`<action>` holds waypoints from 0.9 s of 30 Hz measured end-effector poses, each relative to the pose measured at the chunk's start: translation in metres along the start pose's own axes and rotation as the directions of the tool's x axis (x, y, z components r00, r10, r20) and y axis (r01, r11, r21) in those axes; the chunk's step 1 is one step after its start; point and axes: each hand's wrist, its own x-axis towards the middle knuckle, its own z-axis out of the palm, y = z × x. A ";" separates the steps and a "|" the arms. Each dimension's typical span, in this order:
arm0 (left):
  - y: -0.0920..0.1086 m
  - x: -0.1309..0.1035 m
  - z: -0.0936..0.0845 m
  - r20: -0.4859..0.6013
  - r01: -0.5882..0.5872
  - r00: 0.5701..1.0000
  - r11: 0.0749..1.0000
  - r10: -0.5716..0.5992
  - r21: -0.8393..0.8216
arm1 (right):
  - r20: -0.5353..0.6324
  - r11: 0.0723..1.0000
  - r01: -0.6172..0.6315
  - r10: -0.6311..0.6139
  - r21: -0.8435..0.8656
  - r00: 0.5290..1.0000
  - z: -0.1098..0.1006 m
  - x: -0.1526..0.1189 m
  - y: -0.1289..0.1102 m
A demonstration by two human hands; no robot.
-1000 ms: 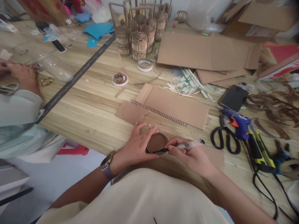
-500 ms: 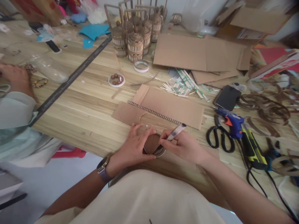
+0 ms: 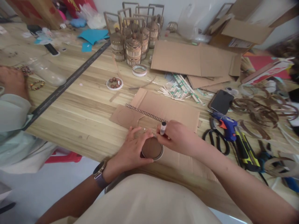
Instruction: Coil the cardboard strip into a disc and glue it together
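Note:
My left hand (image 3: 130, 151), with a watch at the wrist, grips a round hoop (image 3: 162, 152) from its left side, thumb at the near edge and fingers at the far edge. The hoop lies flat on brown cardboard (image 3: 187, 158), and bare cardboard shows inside it. In my right hand (image 3: 178, 137) is a marker pen (image 3: 163, 128), held at the hoop's upper right rim; its tip is hidden behind the fingers. Just beyond lies a cardboard sheet (image 3: 173, 109) with a drawn circle at its left end and a slatted strip (image 3: 146, 113) across it.
Scissors (image 3: 217, 140), a blue glue gun (image 3: 225, 123) and a yellow-black utility knife (image 3: 247, 152) lie to the right. Slatted lanterns (image 3: 133, 53) stand at the back. A tape roll (image 3: 139, 70) and a dish of beads (image 3: 114, 83) sit mid-table. Another person's hand (image 3: 14, 81) is far left.
My right hand has moved the marker from the hoop's lower inside edge to its upper right rim, and the pen stands more upright. My left hand keeps its grip on the hoop.

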 end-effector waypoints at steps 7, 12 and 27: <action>-0.001 0.000 0.000 0.007 -0.016 1.000 0.999 0.016 -0.051 | -0.249 0.960 0.015 0.058 0.279 0.967 0.001 -0.028 -0.003; 0.004 0.001 -0.005 0.024 0.008 1.000 0.998 -0.006 -0.068 | -0.277 0.874 -0.052 0.209 0.484 0.938 0.027 -0.056 -0.003; 0.003 0.000 -0.002 0.012 0.009 1.000 0.999 -0.008 -0.052 | -0.331 0.953 0.088 0.014 0.290 0.943 0.042 -0.053 -0.004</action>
